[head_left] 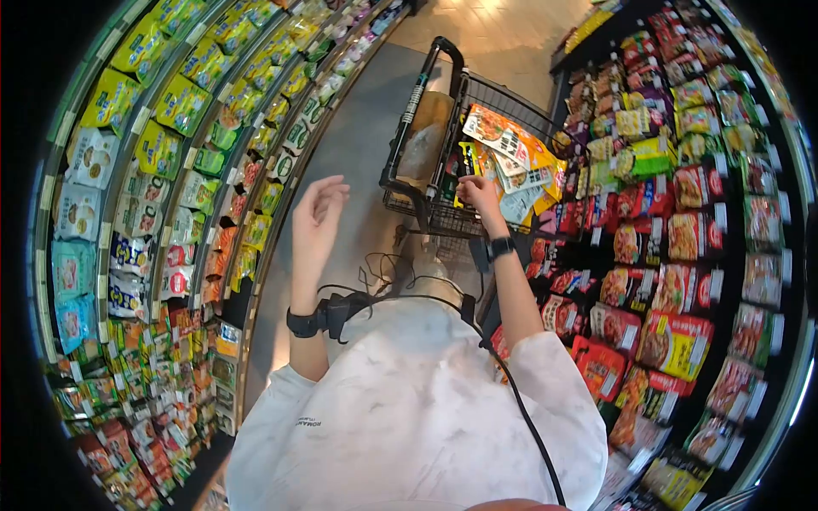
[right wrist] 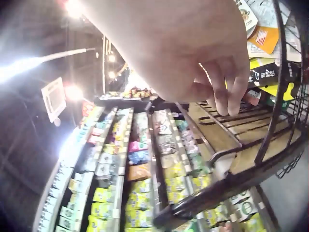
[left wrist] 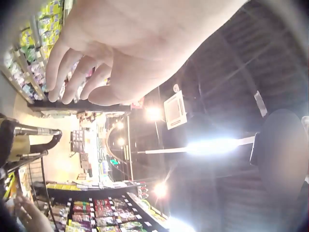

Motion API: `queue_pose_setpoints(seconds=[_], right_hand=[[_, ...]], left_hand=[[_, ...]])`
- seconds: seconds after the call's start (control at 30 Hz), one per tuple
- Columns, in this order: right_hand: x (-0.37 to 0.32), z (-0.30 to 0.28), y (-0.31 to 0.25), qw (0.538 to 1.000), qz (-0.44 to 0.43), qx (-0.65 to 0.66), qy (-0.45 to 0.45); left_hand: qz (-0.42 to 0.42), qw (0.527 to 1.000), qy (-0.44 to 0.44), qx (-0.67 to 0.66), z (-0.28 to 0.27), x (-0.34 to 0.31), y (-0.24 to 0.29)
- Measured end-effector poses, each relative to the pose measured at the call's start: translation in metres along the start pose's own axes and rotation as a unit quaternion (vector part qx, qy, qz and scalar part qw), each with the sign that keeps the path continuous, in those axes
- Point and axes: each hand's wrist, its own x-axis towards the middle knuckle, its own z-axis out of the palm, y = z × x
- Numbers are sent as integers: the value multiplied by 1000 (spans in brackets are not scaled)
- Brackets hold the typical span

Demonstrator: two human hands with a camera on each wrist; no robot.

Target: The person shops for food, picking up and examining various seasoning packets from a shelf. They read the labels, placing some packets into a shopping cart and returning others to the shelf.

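Observation:
My left hand [head_left: 319, 209] is raised between the left shelves and the cart, its fingers loosely bent and nothing in them. In the left wrist view the same hand [left wrist: 111, 53] shows a bare palm. Over the shopping cart [head_left: 430, 192] is my right hand [head_left: 481, 198], close to the packets piled in the basket. Seen from the right wrist, its bent fingers [right wrist: 227, 92] hang beside a black and yellow packet [right wrist: 265, 73], with no object visible in them. An orange packet [head_left: 494, 126] and a white and blue packet [head_left: 521, 204] lie in the basket.
Shelves of yellow and green bags [head_left: 179, 102] curve along the left. On the right, a dark rack [head_left: 673, 196] carries many red and yellow packets. Grey floor [head_left: 341, 128] runs between the left shelves and the cart. A black cable [head_left: 520, 392] crosses the white shirt.

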Motion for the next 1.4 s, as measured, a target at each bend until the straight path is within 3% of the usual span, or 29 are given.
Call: queue_pose_setpoints(seconds=[0.17,0.2,0.27,0.33,0.43,0.53,0.67,0.7,0.93,0.97,1.1,1.13,1.2,1.3,1.4], right_hand=[[136,-10,88,974,93,-195,-74],[176,-17,143,947,29,-308,-90],[169,-6,120,890,59,-444,-91],[156,1,84,851,3,-513,-110],[164,8,90,785,-90,-609,-75],[171,10,97,755,-110,-639,-91],[178,4,103,666,-159,-717,-134],[183,4,99,672,-109,-709,-182],[187,5,101,744,-71,-650,-136],[187,1,95,782,-43,-606,-136],[181,-18,77,811,-33,-558,-170],[180,-22,71,828,-8,-534,-170],[178,-32,73,869,-48,-469,-153],[176,-32,66,945,60,-281,-153],[163,-34,27,970,101,-185,-125]], left_hand=[[-48,992,116,16,6,16,1],[-61,988,136,27,8,18,0],[-76,982,171,37,13,18,-2],[-101,972,206,39,23,18,-1],[-134,963,229,45,35,19,-8],[-160,956,241,47,47,20,-8],[-168,949,258,68,58,28,-3],[-177,946,262,71,61,29,0],[-168,942,283,71,72,41,12],[-164,942,285,67,74,43,12],[-150,954,254,51,86,58,12],[-141,957,247,49,89,63,14],[-133,964,225,49,100,76,20],[-121,976,171,58,111,99,22],[-109,985,116,65,120,122,22]])
